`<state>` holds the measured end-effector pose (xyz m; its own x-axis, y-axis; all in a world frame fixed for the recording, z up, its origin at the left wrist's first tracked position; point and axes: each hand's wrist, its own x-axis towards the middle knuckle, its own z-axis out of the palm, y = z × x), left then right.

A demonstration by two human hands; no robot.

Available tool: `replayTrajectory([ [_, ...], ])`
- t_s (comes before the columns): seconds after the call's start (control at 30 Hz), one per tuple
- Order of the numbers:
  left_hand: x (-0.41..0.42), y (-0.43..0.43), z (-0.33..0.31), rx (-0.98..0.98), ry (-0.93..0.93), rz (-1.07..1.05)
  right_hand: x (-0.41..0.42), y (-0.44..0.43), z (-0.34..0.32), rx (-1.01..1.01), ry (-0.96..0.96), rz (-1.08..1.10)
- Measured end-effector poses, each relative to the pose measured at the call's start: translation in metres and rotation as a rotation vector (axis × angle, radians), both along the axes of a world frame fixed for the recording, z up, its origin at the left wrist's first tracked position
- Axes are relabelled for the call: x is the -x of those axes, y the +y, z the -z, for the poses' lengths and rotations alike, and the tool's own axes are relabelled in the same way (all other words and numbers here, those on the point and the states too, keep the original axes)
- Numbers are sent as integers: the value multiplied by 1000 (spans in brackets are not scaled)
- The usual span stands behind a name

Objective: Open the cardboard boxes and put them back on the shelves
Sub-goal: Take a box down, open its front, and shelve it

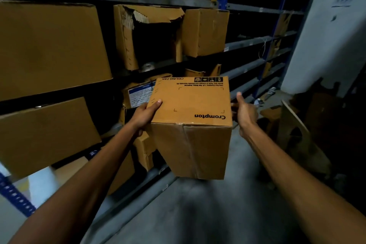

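A brown cardboard box (191,123) printed "Crompton" and "CEILING FAN" hangs in the air in front of the shelves, its flaps taped shut along the near face. My left hand (145,116) grips its left edge, thumb on the top face and fingers underneath. My right hand (244,114) presses against the box's right side with the thumb raised; its fingers are hidden behind the box. The metal shelving (247,42) runs along the left and back.
Large closed cartons (49,47) fill the left shelves. A torn-open carton (146,35) and a dented one (205,31) stand on the middle shelf. Smaller boxes (138,93) sit lower down. Cardboard scraps (297,130) lie on the right. The grey floor aisle (217,208) runs ahead.
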<state>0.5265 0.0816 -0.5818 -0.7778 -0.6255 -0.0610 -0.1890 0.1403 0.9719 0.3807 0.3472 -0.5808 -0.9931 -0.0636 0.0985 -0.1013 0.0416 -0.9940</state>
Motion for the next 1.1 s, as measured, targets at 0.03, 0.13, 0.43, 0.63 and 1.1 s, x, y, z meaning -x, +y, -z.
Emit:
replayTrajectory([
  [0.03, 3, -4, -1, -16, -23, 24, 6, -1, 3, -63, 28, 120],
  [0.13, 14, -8, -2, -45, -97, 119, 16, -5, 10, -305, 85, 294],
  [0.43, 40, -2, 2, -178, -79, 160, 64, -7, 45, 186, -70, -285],
  [0.63, 57, 16, 7, -79, -322, 151, 79, 10, 57, 26, -75, -271],
  [1.1, 78, 67, 59, 564, -348, -84, 94, 11, 74, 215, -216, -257],
])
